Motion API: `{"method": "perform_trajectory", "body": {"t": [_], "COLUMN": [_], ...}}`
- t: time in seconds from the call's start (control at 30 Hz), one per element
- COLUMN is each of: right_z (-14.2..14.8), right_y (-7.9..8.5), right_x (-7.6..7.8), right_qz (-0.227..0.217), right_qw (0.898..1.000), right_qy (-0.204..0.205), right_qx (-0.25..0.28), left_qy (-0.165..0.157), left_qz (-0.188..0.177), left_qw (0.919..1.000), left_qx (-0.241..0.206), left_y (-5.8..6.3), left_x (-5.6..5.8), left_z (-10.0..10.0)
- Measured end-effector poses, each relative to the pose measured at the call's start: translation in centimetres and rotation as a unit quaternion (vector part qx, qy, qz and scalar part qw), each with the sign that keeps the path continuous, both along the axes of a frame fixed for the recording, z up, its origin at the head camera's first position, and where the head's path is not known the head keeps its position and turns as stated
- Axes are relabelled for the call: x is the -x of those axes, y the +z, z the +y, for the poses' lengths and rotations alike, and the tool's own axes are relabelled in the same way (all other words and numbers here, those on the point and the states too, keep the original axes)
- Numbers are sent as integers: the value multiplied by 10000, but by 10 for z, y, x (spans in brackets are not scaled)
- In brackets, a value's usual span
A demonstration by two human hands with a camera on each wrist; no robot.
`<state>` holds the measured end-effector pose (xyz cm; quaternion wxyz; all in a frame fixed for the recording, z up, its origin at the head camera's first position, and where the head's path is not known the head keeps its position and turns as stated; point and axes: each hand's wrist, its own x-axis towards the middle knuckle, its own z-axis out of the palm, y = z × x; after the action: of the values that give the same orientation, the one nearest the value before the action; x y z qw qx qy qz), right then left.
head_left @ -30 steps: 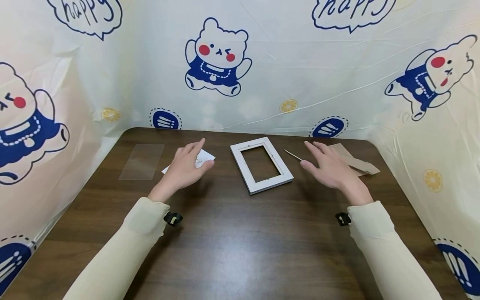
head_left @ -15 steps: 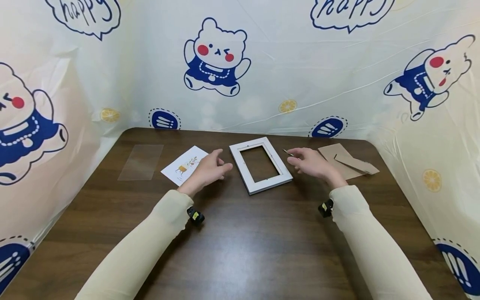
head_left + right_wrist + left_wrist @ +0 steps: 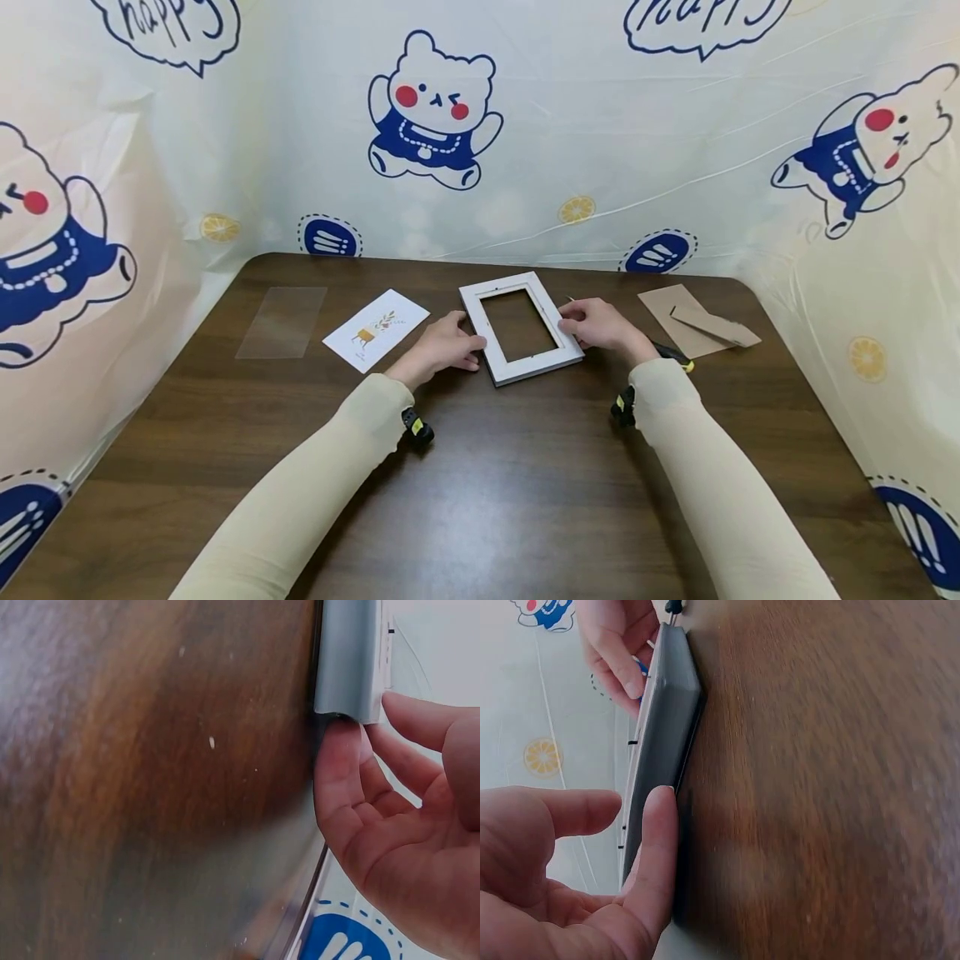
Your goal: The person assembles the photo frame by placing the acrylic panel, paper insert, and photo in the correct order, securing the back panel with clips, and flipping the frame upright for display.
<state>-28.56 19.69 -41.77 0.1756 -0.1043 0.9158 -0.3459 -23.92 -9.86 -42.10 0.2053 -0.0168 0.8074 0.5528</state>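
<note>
A white picture frame (image 3: pixel 525 360) with an open middle lies on the table in the head view. My left hand (image 3: pixel 447 342) is at its left side, thumb tip at the top face and fingers against the grey outer edge (image 3: pixel 676 720). On the other side my right hand (image 3: pixel 598 323) pinches the frame's right side, its thumb on the face and a fingertip (image 3: pixel 341 746) at the lower edge. A screwdriver with a black and yellow handle (image 3: pixel 678 358) lies partly hidden beneath the right hand and wrist.
Left of the frame lies a white card (image 3: pixel 375 329) with a printed picture, and beyond it a clear sheet (image 3: pixel 281 323). A brown backing board (image 3: pixel 663 304) with a folded-out stand strip (image 3: pixel 716 325) lies at the right. Printed curtains (image 3: pixel 525 167) surround the brown table (image 3: pixel 480 500).
Both hands have come inward to the frame's two sides and now hold its edges. The left hand has uncovered the card; the right hand has moved past the screwdriver. The frame lies where it was.
</note>
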Motion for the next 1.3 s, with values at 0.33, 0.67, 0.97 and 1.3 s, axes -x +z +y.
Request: {"method": "perform_trajectory", "body": {"t": [0.33, 0.67, 0.97, 1.3], "right_z": [-2, -1, -1, 2], "right_y": [-1, 5, 6, 8], "right_x": [-3, -17, -28, -44], "right_qz": [-262, -660, -807, -1096], "right_qw": [9996, 9975, 9959, 9918], "right_qy": [-27, -172, -267, -264], "right_qx": [129, 209, 297, 604], "left_qy": [-144, -472, -720, -1006], "left_qz": [169, 30, -71, -88], "left_qw": [9997, 9989, 9974, 9949], "left_qx": [113, 33, 40, 70], "left_y": [-2, -2, 0, -1], "left_x": [0, 5, 5, 5], "left_z": [3, 2, 2, -1]}}
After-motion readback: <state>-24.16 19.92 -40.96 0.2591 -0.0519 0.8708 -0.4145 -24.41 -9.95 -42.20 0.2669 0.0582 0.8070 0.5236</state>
